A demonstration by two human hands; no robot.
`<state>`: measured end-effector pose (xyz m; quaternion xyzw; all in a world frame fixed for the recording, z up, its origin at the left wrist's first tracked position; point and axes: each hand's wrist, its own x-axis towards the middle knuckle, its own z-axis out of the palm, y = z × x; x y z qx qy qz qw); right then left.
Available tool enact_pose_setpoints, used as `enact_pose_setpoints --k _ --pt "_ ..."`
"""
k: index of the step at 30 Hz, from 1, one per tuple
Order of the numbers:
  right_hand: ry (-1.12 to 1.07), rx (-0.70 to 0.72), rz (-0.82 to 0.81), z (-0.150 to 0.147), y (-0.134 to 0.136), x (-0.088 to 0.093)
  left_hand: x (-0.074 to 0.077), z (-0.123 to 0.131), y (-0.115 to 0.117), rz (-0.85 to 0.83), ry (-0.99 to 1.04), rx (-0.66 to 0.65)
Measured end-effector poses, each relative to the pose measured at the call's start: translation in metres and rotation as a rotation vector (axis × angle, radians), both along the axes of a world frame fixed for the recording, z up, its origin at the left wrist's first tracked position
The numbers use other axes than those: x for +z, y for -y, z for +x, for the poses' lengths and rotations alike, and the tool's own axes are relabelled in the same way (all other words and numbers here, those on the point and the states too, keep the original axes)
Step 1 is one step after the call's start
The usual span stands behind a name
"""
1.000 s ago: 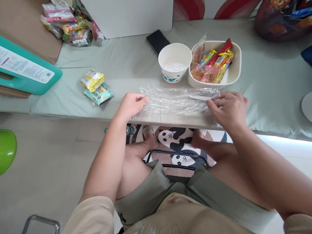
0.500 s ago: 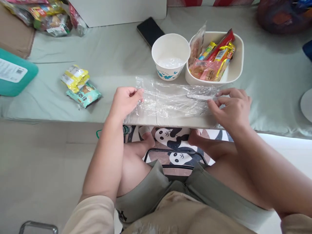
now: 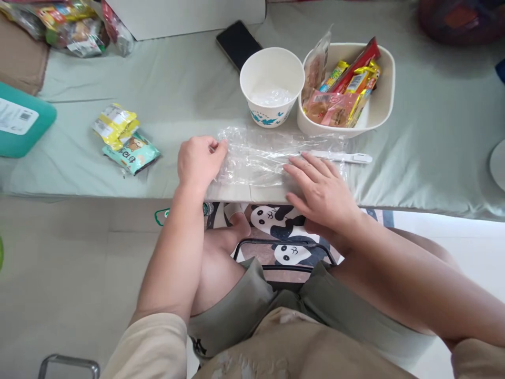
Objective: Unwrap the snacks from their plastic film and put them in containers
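Plastic wrap (image 3: 256,155) is lying flat along the front edge of the table (image 3: 434,147), just in front of the paper cup (image 3: 269,117) and the white dish (image 3: 384,100) of snacks. Since half a second ago, the right hand (image 3: 321,192) is no longer sitting at the wrap's far right end. It is now pressing down nearer the middle, palm down and fingers spread wide, leaving the white strip (image 3: 339,157) uncovered beside the dish. The left hand (image 3: 199,160) is still pinching the wrap's left end, fingers curled closed on it. The cup and dish are crowding the wrap's far side, with a phone (image 3: 236,42) behind them. Two snack packets (image 3: 124,139) are lying well to the left. Bare table is showing between them and the left hand, and also to the right of the strip.
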<state>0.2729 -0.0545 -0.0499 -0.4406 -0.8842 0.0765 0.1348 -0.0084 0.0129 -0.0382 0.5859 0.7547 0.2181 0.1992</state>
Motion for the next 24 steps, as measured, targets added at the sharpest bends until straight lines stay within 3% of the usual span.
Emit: enact_pose_setpoints --k 4,8,10,13,15,17,22,24 --pt "0.037 -0.064 -0.069 0.002 -0.001 -0.006 0.003 -0.009 0.001 -0.027 -0.06 0.089" --pt "0.046 -0.06 -0.064 0.006 -0.001 -0.003 0.012 -0.006 0.008 0.166 -0.1 0.155" --pt "0.038 -0.029 -0.043 0.005 -0.001 -0.002 0.015 0.006 0.013 0.212 -0.111 0.033" --pt "0.013 0.045 -0.04 0.001 -0.002 -0.002 0.012 0.028 0.019 0.178 -0.097 -0.379" --pt "0.001 0.095 -0.055 -0.001 -0.001 -0.002 0.006 0.036 0.018 0.167 -0.069 -0.575" --pt "0.0 0.145 -0.063 -0.001 0.0 -0.003 0.001 0.036 0.015 0.168 -0.038 -0.618" --pt "0.031 0.245 -0.034 0.005 -0.003 -0.006 0.001 0.015 0.011 0.138 -0.01 -0.524" --pt "0.036 0.265 -0.015 0.008 -0.005 -0.007 0.002 0.012 0.013 0.081 -0.01 -0.578"
